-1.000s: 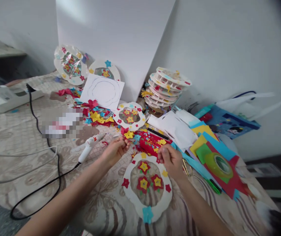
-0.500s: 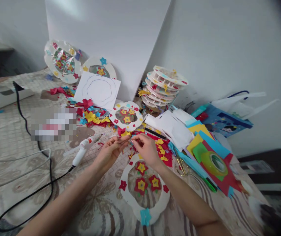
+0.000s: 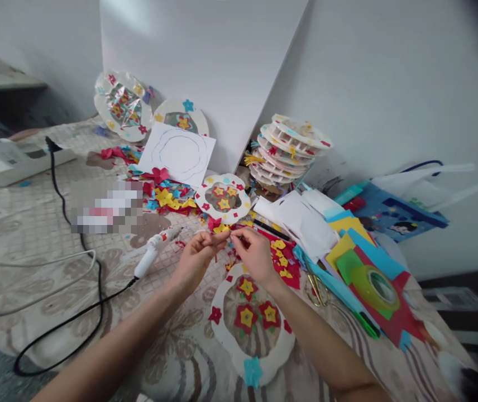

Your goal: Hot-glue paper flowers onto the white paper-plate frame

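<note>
My left hand (image 3: 199, 258) and my right hand (image 3: 254, 254) meet fingertip to fingertip above the table's middle. My left fingers are pressed together and point right. My right thumb and forefinger pinch beside them. Whatever they hold is too small to make out. Just below my right hand lies a white scalloped ring frame (image 3: 227, 357) with a see-through centre. Red-and-yellow paper flowers (image 3: 246, 317) sit on that centre, and a blue flower (image 3: 253, 371) is at the rim's near edge. Right of my right hand, small yellow flowers (image 3: 281, 258) lie on red paper.
Left of my hands lies a white glue gun (image 3: 147, 262) with a black cord (image 3: 100, 301). A smaller decorated frame (image 3: 223, 198) and loose paper flowers lie beyond. Gold-handled scissors (image 3: 316, 290), a tape roll (image 3: 379, 287) and coloured paper are on the right. Frames are stacked (image 3: 291, 148) behind.
The whole scene has shifted slightly rightward in view as the head turned left. Both hands keep nearly the same pose, fingertips still together; the frame and tools stay in place.
</note>
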